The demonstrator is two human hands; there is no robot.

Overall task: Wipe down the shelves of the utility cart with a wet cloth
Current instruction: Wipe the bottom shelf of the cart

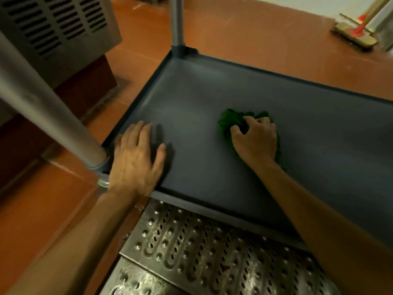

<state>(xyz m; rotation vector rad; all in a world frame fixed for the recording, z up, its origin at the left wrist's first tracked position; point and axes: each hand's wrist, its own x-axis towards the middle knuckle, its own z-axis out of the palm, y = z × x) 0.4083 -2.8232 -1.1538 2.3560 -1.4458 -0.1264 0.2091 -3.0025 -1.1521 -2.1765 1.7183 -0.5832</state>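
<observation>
The cart's low grey shelf [212, 90] with a raised rim fills the middle of the view. A bunched green cloth [228, 122] lies near the shelf's centre, and my right hand [254, 139] grips it with curled fingers, pressing it onto the surface. My left hand [136, 158] rests flat on the shelf's near left corner, fingers straight and spread. Part of the cloth is hidden under my right hand.
Two grey cart posts rise at the near left corner [49, 111] and the far left corner [177, 22]. A vented metal unit [55, 28] stands at the left. A perforated metal floor grate [191, 252] lies below the shelf's front edge. A broom head [353, 30] rests on the orange floor, far right.
</observation>
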